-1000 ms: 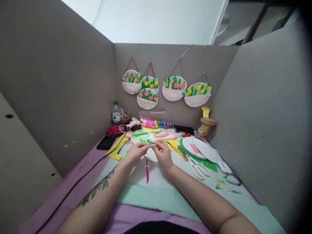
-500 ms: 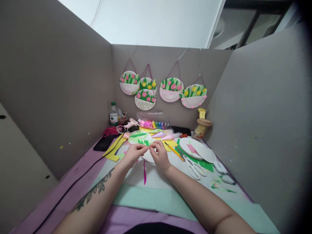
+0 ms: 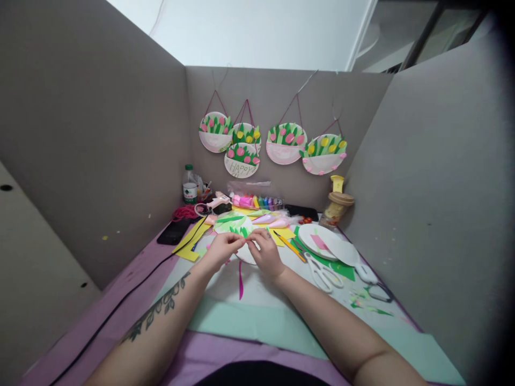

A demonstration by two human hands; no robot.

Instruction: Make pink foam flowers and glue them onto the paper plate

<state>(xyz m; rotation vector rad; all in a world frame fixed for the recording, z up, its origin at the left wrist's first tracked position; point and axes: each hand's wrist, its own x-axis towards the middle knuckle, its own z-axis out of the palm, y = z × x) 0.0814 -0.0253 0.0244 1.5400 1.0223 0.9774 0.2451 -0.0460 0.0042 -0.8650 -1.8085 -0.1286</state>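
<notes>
My left hand (image 3: 222, 250) and my right hand (image 3: 265, 253) meet at the middle of the table, each with thumb and fingertips pinched. A tiny pinkish bit shows where the fingertips come together; it is too small to name. Just beneath them is a white paper plate (image 3: 246, 255), mostly covered by the hands. Green paper leaves (image 3: 240, 231) show just beyond the fingertips, in front of a plate with pale green paper (image 3: 225, 221). A narrow magenta strip (image 3: 240, 281) runs toward me below the hands; its upper end is near the plate.
To the right are a yellow craft knife (image 3: 290, 246), white scissors (image 3: 322, 273), stacked paper plates (image 3: 314, 241) and green scraps (image 3: 370, 303). A phone (image 3: 174, 231) and black cable (image 3: 132, 292) lie left. A glue gun (image 3: 219, 201) sits behind; decorated plates (image 3: 286, 143) hang on the back panel.
The camera view has shifted slightly, so the scene sits a little higher and farther right in the picture. Both hands keep their pinch, fingertips together.
</notes>
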